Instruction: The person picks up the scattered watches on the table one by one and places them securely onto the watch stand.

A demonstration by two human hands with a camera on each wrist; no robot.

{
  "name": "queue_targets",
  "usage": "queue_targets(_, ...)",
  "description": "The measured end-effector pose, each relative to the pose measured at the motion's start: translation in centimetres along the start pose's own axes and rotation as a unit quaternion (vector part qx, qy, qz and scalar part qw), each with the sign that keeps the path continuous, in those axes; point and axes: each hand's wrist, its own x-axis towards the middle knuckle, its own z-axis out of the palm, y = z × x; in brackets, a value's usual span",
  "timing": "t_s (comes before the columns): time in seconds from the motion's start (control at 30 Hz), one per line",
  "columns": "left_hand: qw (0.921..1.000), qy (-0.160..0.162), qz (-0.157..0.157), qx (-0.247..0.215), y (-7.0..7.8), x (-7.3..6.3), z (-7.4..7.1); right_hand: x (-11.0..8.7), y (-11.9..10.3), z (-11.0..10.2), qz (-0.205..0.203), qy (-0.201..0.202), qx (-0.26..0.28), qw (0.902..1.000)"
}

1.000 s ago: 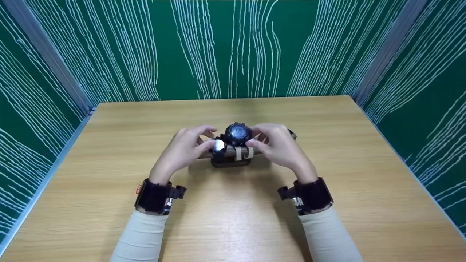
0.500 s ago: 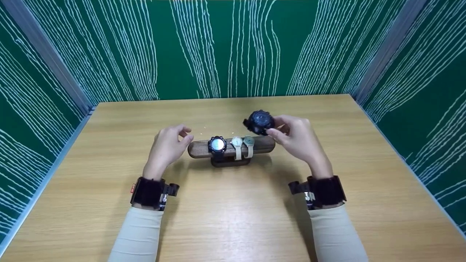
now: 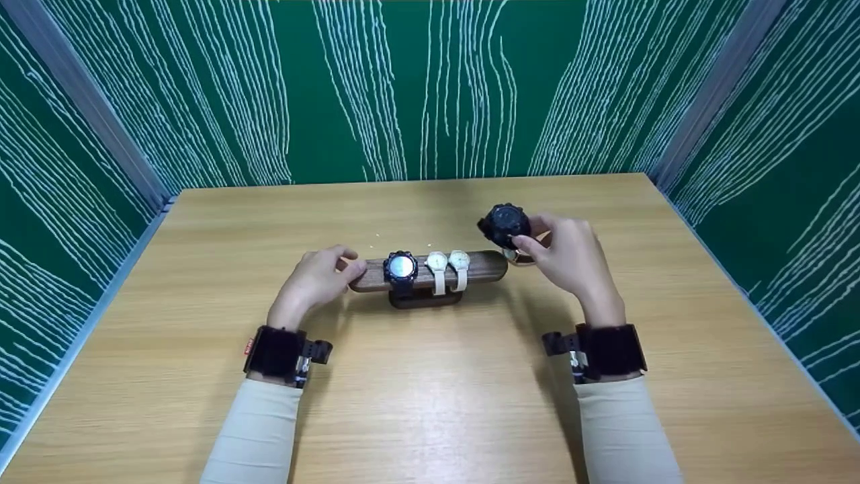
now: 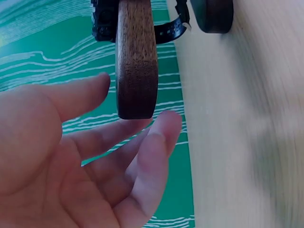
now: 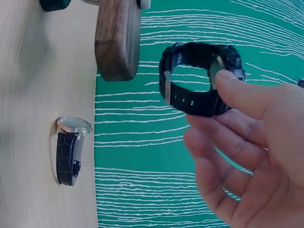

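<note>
My right hand (image 3: 571,259) pinches a chunky black wristwatch (image 3: 505,225) by its case, thumb on one side and fingers on the other. Its buckled strap forms a loop in the right wrist view, beside the end of a wooden watch stand (image 3: 484,267). On the stand sit another black watch (image 3: 402,267) with a bright face and two small watches with pale straps, one cream-faced (image 3: 437,262) and one just right of it (image 3: 459,261). At the stand's left end my left hand (image 3: 316,279) has its thumb and loosely bent fingers around the bar, a gap showing beside the thumb.
A watch with a dark strap and metal case (image 5: 71,152) stands on the wooden table (image 3: 430,376) beyond the stand's right end, partly hidden by my right hand in the head view. Green panels with white wavy lines (image 3: 416,94) rise behind the table and along both sides.
My right hand has carried the black watch from over the stand to the right, past its end. My left hand drew back left, then returned to the stand's left end.
</note>
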Motion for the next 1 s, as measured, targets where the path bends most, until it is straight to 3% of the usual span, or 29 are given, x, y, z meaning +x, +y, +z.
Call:
queue_targets(0.37, 0.9998, -0.017, 0.006, 0.007, 0.0, 0.0, 0.5, -0.3, 0.4, 0.3, 0.04, -0.015, -0.035, 0.9985)
queue_targets(0.8, 0.9997, -0.021, 0.003, 0.013, -0.2, 0.0, 0.5, -0.5, 0.3, 0.9, 0.06, -0.096, -0.061, 0.9917)
queue_targets(1.0, 0.9997, -0.017, 0.008, 0.016, 0.0, 0.0, 0.4, -0.5, 0.4, 1.1, 0.061, -0.113, -0.066, 0.9895)
